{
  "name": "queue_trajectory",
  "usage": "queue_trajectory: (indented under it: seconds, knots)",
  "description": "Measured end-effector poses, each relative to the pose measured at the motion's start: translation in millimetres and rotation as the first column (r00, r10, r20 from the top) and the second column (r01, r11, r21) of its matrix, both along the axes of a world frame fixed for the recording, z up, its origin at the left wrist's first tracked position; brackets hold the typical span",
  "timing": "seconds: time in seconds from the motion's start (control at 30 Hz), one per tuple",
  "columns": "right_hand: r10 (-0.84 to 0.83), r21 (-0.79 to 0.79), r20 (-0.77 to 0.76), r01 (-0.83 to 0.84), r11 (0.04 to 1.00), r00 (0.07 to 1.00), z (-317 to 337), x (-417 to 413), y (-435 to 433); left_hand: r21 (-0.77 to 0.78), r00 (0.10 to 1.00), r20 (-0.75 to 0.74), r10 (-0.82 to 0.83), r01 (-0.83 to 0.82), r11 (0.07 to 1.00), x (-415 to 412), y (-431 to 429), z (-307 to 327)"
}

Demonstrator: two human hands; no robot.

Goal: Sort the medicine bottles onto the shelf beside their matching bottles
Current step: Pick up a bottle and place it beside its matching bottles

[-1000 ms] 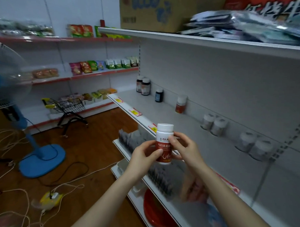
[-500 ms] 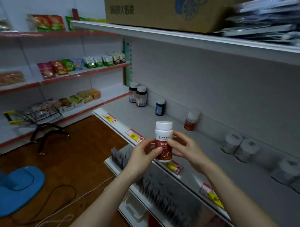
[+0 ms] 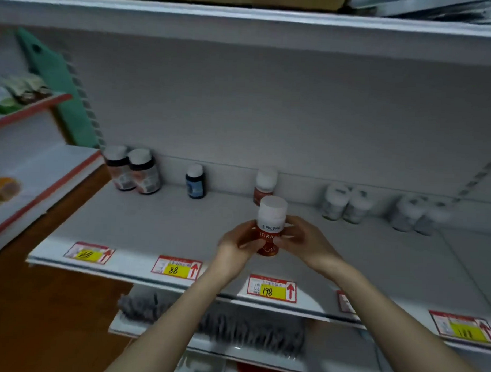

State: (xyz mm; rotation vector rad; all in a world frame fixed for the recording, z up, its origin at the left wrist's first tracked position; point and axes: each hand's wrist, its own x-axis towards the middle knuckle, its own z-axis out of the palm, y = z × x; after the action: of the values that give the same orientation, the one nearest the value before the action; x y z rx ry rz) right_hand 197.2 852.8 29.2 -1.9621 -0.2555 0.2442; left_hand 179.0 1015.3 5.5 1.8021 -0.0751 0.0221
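A red medicine bottle with a white cap is held upright in front of me, above the front of the grey shelf. My left hand grips its left side and my right hand grips its right side. Straight behind it, at the back of the shelf, stands a like red bottle with a white cap, partly hidden by the held one. Further left are a small blue bottle and two dark bottles. To the right stand several white bottles.
Price tags line the shelf's front edge, one reading 198 below my hands. A shelf board runs overhead. A lower shelf holds grey hooks. Another rack with red-edged shelves stands at the left over brown floor.
My view has swung right to face the shelf squarely. Both hands still hold the red bottle, now lined up in front of the like bottle at the back.
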Motion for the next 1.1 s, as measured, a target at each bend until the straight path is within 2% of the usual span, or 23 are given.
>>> queue_trajectory:
  seconds: [0.1, 0.27, 0.47, 0.63, 1.1]
  knots:
    - [-0.092, -0.025, 0.048, 0.094, 0.995, 0.995, -14.2, 16.6, -11.9, 0.096, 1.000, -0.013, -0.020, 0.021, 0.995, 27.4, -14.4, -10.7]
    - [-0.159, -0.028, 0.062, 0.161, 0.987, 0.985, -37.7, 44.6, -25.9, 0.148, 0.998, 0.055, -0.030, 0.022, 0.989, 56.2, -33.4, -25.7]
    - [-0.241, 0.013, 0.058, 0.241, 0.970, 0.969, -53.6, 78.4, -27.7, 0.174, 0.998, 0.005, 0.066, -0.066, 0.983, 88.9, -45.9, -35.9]
    - [-0.242, -0.012, 0.066, 0.243, 0.970, 0.968, -53.4, 108.9, -24.7, 0.236, 0.991, -0.020, 0.132, -0.124, 0.964, 109.8, -54.0, -39.2]
    - [-0.244, 0.008, 0.033, 0.244, 0.970, 0.969, -55.6, 134.1, -15.4, 0.335, 0.994, -0.032, 0.104, -0.088, 0.938, 126.1, -56.7, -37.7]
